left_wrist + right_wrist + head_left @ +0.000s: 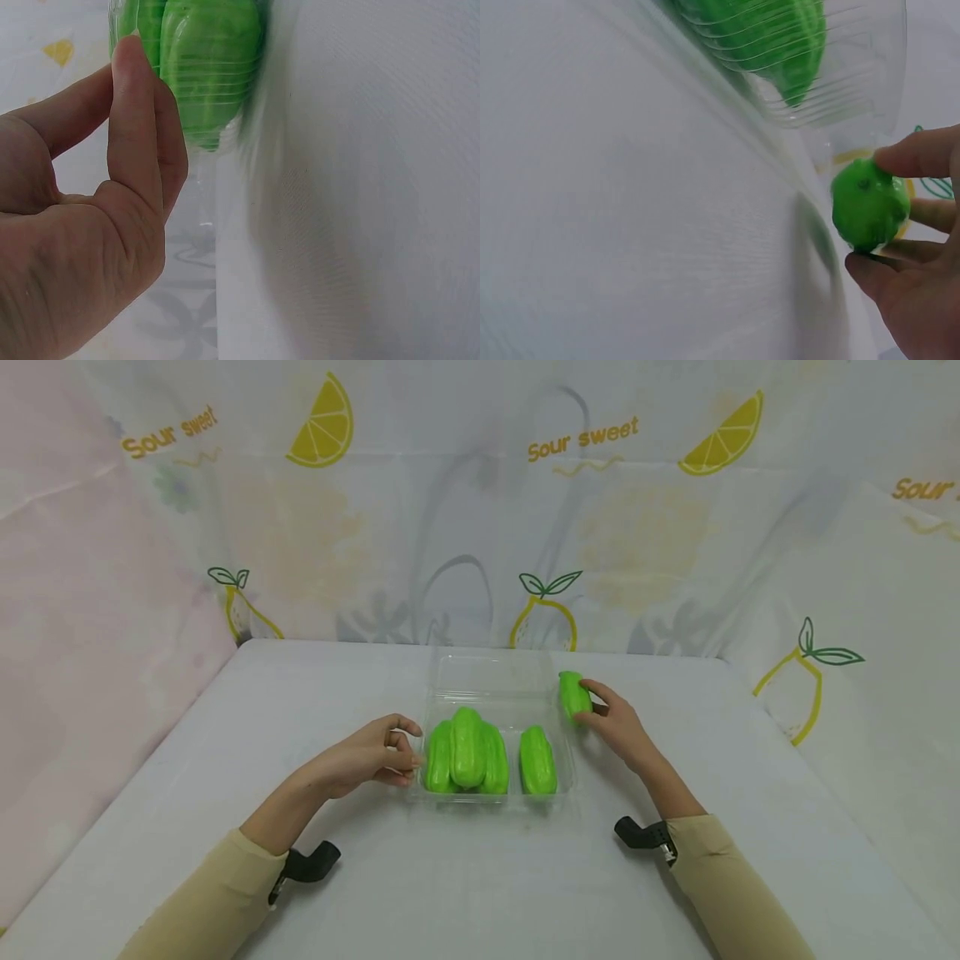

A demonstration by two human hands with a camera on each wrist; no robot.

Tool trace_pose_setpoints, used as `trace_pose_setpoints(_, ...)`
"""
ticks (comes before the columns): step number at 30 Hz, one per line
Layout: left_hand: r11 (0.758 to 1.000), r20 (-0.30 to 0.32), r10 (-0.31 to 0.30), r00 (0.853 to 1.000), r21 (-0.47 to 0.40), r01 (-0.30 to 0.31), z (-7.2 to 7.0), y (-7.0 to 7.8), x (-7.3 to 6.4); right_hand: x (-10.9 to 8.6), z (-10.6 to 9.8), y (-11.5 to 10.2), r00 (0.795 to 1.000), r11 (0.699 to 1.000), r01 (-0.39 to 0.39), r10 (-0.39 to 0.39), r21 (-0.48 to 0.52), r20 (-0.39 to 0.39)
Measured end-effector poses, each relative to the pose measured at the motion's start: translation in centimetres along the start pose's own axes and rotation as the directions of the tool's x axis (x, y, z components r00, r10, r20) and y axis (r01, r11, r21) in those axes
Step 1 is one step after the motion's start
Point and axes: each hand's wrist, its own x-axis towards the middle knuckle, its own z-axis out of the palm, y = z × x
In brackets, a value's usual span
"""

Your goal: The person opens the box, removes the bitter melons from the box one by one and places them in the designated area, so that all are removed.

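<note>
A clear plastic box (514, 787) with two compartments stands on the table. Bright green ridged vegetables, like bitter melons, lie in it: a stacked group (468, 747) in the left compartment and a single one (537, 761) in the right. My left hand (372, 752) is at the box's left side, thumb and fingers pinching its rim (114, 30). Beyond the box's right back corner, my right hand (617, 724) grips another green vegetable (574, 695) between thumb and fingers. In the right wrist view, this vegetable (864, 199) shows end-on, above its shadow.
The box's clear lid (491, 674) is folded back behind it. White cloth covers the table (450, 885), and a printed lemon curtain (375, 527) hangs behind the far edge. Black wrist cameras (313, 862) stick out from both sleeves.
</note>
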Motion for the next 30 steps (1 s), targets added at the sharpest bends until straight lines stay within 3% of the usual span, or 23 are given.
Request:
trace_pose_setpoints(6, 1.0, -0.001, -0.003, 1.0, 0.0, 0.003, 0.0, 0.1, 0.0, 0.3, 0.1, 0.5, 0.999, 0.999, 0.022, -0.021, -0.037, 0.028)
trace_pose_setpoints(20, 1.0, 0.001, -0.004, 1.0, -0.005, 0.004, -0.1, -0.1, 0.1, 0.2, 0.0, 0.8, 0.998, 0.999, 0.029, -0.027, -0.019, 0.052)
trace_pose_setpoints(30, 1.0, 0.004, -0.004, 1.0, -0.006, 0.004, -0.2, -0.3, 0.1, -0.6, -0.1, -0.6, 0.997, 1.0, 0.028, -0.028, -0.001, 0.07)
